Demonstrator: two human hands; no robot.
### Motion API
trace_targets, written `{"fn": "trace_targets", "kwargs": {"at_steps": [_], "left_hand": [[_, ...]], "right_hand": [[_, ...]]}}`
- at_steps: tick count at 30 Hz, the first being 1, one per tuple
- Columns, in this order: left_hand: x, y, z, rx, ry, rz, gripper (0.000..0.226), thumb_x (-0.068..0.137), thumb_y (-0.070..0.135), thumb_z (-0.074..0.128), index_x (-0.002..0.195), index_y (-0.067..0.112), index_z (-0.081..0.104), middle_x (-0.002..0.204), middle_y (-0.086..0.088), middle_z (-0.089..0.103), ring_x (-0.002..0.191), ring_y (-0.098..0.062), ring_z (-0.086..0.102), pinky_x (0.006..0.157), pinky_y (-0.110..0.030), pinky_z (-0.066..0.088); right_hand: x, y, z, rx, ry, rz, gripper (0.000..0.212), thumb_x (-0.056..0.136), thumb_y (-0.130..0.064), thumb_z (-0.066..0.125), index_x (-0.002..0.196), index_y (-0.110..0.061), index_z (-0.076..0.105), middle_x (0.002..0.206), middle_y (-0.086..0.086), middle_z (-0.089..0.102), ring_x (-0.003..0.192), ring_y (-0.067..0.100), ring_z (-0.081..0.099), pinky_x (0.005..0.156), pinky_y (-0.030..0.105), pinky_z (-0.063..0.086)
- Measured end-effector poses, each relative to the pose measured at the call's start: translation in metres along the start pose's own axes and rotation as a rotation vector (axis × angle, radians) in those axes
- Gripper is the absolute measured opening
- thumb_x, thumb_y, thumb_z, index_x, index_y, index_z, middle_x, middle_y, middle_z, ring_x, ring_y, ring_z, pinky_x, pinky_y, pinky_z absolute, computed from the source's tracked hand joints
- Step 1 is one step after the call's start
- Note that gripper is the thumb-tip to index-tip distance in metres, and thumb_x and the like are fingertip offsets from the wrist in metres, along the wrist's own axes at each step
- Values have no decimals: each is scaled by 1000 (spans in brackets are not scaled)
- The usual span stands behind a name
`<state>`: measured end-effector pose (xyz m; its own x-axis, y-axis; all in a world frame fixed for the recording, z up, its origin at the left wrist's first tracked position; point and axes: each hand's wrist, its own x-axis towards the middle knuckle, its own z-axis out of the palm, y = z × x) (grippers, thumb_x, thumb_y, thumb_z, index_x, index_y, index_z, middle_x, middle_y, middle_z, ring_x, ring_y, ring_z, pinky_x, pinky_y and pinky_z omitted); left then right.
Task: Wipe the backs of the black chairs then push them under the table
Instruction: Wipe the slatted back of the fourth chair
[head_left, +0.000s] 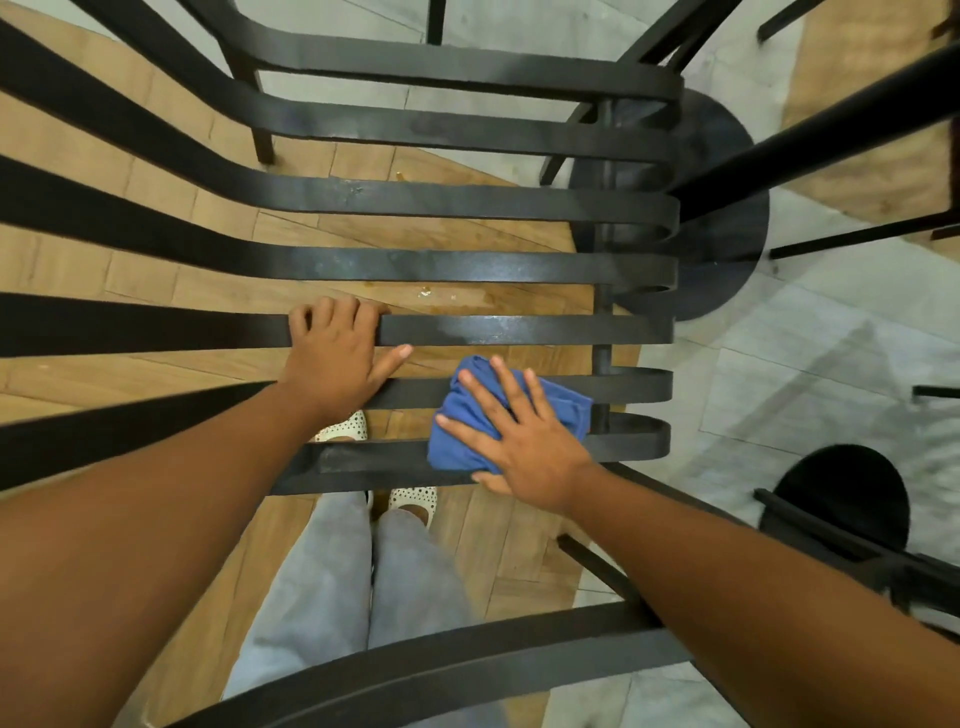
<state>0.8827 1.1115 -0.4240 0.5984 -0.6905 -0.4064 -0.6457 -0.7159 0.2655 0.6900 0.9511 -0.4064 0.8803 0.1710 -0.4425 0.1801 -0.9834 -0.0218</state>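
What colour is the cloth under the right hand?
Blue; the cloth lies pressed flat on the black chair slats under the right hand, clearest in the head view.

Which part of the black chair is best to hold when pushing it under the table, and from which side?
Probably a flat slat of the black chair, gripped from above, the way the left hand curls over one now. The slats are thin with open gaps, so fingers wrap around easily. The right hand presses the blue cloth flat on lower slats.

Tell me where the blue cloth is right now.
In the head view, the blue cloth lies right of centre on the lower black chair slats, pressed flat under the right hand, with the left hand gripping a slat beside it.
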Motion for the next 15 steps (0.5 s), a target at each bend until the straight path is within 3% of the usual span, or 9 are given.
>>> {"fn": "trace_targets", "kwargs": {"at_steps": [5,7,10,13,15], "left_hand": [[10,47,10,-27,29,77,64,87,54,24,121,9,54,104,-19,52,95,-36,47,88,-46,26],[14,62,13,-22,28,84,61,89,49,21,125,10,52,106,-18,52,97,-36,46,88,-48,23],[17,74,14,-31,27,95,51,95,43,27,131,13,46,113,-15,49,103,-34,42,92,-47,20],[21,90,16,-71,50,120,45,96,38,38,135,14,43,116,-15,47,105,-33,41,93,-44,17],[25,104,18,-63,50,124,49,95,42,36,134,15,43,114,-15,48,104,-33,42,92,-44,16]], "right_hand": [[5,1,-7,0,-111,31,89,79,-70,47,148,-32,5,157,8,1,141,42,5,108,63,6],[4,1,-11,2,-146,85,89,80,-71,41,148,-33,-2,155,7,-9,142,41,-4,107,63,2],[-1,1,-13,101,-228,120,85,85,-70,34,137,-39,-24,141,2,-43,131,35,-36,102,64,-16],[-9,6,-14,128,-230,258,89,79,-74,41,138,-42,-17,147,3,-40,136,38,-30,102,68,-9],[-18,16,-15,174,-308,314,90,79,-75,40,132,-45,-26,141,3,-48,130,38,-38,103,69,-8]]}}
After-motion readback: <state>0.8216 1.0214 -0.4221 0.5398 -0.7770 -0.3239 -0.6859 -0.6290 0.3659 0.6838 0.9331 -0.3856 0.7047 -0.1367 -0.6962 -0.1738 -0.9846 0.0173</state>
